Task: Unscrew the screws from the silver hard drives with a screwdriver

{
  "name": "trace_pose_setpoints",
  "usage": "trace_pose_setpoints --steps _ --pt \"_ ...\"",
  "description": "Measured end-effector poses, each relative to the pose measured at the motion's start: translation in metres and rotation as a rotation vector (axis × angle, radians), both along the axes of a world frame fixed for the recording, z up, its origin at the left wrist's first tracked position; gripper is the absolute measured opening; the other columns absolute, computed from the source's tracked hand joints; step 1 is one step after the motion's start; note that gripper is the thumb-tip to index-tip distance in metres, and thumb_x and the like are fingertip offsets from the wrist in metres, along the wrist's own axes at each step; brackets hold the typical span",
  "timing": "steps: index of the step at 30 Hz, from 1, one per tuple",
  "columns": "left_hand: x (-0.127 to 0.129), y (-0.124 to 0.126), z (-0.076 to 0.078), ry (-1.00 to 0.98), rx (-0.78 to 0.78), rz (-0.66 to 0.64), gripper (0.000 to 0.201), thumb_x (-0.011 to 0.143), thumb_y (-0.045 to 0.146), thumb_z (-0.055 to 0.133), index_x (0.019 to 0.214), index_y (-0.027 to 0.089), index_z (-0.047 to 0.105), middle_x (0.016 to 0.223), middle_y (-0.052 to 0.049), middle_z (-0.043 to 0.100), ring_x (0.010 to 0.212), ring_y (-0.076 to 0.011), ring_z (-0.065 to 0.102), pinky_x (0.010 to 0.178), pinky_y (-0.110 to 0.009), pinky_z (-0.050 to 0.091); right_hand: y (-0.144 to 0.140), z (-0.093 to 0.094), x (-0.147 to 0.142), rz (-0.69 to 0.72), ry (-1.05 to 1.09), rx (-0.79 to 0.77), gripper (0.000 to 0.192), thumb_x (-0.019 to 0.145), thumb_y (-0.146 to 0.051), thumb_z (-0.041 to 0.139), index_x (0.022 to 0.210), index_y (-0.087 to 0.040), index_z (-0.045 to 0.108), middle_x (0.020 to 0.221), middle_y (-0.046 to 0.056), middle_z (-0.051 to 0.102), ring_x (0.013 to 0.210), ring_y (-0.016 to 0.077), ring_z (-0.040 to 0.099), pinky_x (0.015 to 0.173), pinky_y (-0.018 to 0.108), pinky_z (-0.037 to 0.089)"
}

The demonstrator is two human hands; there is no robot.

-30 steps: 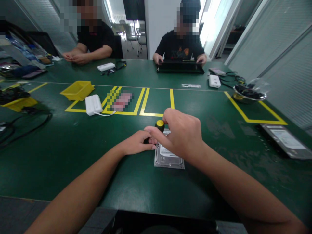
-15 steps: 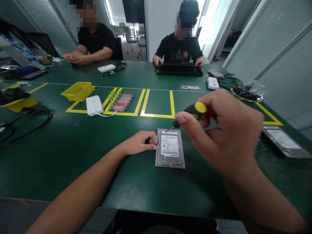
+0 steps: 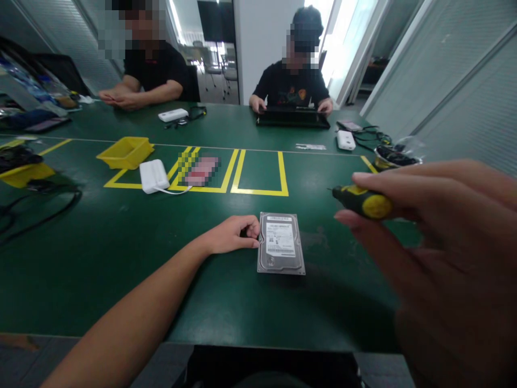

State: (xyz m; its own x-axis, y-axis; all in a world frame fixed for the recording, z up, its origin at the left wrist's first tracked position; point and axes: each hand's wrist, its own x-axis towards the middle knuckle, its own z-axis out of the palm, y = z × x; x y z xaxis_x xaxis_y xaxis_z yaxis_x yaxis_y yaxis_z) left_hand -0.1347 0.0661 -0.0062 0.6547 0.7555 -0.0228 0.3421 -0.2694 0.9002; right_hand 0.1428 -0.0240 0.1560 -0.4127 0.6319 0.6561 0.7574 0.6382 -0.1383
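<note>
A silver hard drive [image 3: 281, 243] with a white label lies flat on the green table [image 3: 121, 242] in front of me. My left hand [image 3: 234, 235] rests on the table with its fingertips against the drive's left edge. My right hand [image 3: 436, 237] is raised close to the camera at the right, fingers closed around a screwdriver [image 3: 362, 200] with a black and yellow handle. The tool is well above and to the right of the drive.
Yellow tape boxes [image 3: 260, 172] mark the table. A yellow bin [image 3: 125, 152] and a white box [image 3: 153, 175] sit at the left, black cables [image 3: 36, 210] further left. Two people sit across the table, one at a laptop [image 3: 293, 118]. A bowl [image 3: 393, 156] stands at the right.
My right hand has lifted the screwdriver off the drive's top left corner and carried it up and to the right, toward the camera. My left hand stays against the drive.
</note>
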Motion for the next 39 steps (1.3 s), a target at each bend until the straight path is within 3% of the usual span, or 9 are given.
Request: trace_pose_setpoints --steps 2,5,11,16,26,31,39 --pt "0.000 0.000 0.000 0.025 0.023 -0.001 0.024 0.081 0.034 0.071 0.083 0.017 0.054 0.080 0.002 0.055 0.074 -0.0131 0.050 0.068 -0.026 0.039 0.004 -0.011 -0.002 -0.092 -0.075 0.097 0.024 0.090 -0.028 0.059 0.114 -0.028 0.063 0.107 0.006 0.067 0.093 0.0251 0.064 0.072 0.038 0.054" --pt "-0.001 0.001 0.000 0.040 0.045 -0.002 0.026 0.081 0.036 0.071 0.081 0.017 0.053 0.079 0.002 0.055 0.073 -0.0130 0.049 0.067 -0.026 0.038 0.019 -0.041 0.009 -0.092 -0.193 0.104 0.025 0.090 -0.023 0.058 0.114 -0.018 0.065 0.110 0.010 0.069 0.096 0.0228 0.067 0.078 0.033 0.058" --pt "-0.001 0.002 0.000 0.055 0.047 -0.010 0.026 0.081 0.037 0.070 0.079 0.017 0.053 0.077 0.002 0.053 0.072 -0.0128 0.048 0.066 -0.025 0.038 0.052 -0.110 0.046 -0.168 -0.309 -0.050 0.031 0.094 -0.018 0.046 0.117 -0.011 0.065 0.120 0.017 0.066 0.104 0.0280 0.068 0.084 0.040 0.059" --pt "0.000 0.003 0.000 0.084 0.053 -0.016 0.026 0.082 0.036 0.069 0.078 0.016 0.053 0.077 0.002 0.054 0.072 -0.0123 0.048 0.066 -0.025 0.037 0.069 -0.142 0.058 -0.258 -0.339 -0.166 0.037 0.097 -0.020 0.040 0.124 -0.012 0.063 0.130 0.018 0.062 0.108 0.0296 0.067 0.088 0.041 0.057" --pt "0.003 0.006 0.001 0.084 0.069 -0.019 0.030 0.083 0.039 0.069 0.075 0.016 0.051 0.075 0.002 0.052 0.070 -0.0118 0.048 0.065 -0.024 0.036 0.094 -0.176 0.069 -0.225 -0.347 -0.218 0.040 0.094 -0.015 0.041 0.128 -0.010 0.062 0.135 0.020 0.059 0.115 0.0285 0.064 0.094 0.041 0.056" --pt "0.004 0.007 0.001 0.101 0.079 -0.012 0.028 0.083 0.036 0.069 0.075 0.017 0.051 0.075 0.003 0.052 0.070 -0.0113 0.047 0.064 -0.023 0.035 0.102 -0.179 0.073 -0.235 -0.322 -0.228 0.039 0.094 -0.017 0.042 0.123 -0.005 0.065 0.132 0.022 0.061 0.114 0.0289 0.065 0.097 0.040 0.055" --pt "0.006 0.008 0.002 0.097 0.061 -0.012 0.028 0.084 0.036 0.069 0.075 0.016 0.051 0.076 0.003 0.052 0.071 -0.0113 0.047 0.066 -0.024 0.036 0.099 -0.174 0.075 -0.271 -0.327 -0.243 0.038 0.095 -0.024 0.043 0.121 -0.009 0.067 0.132 0.018 0.062 0.110 0.0292 0.066 0.094 0.043 0.056"
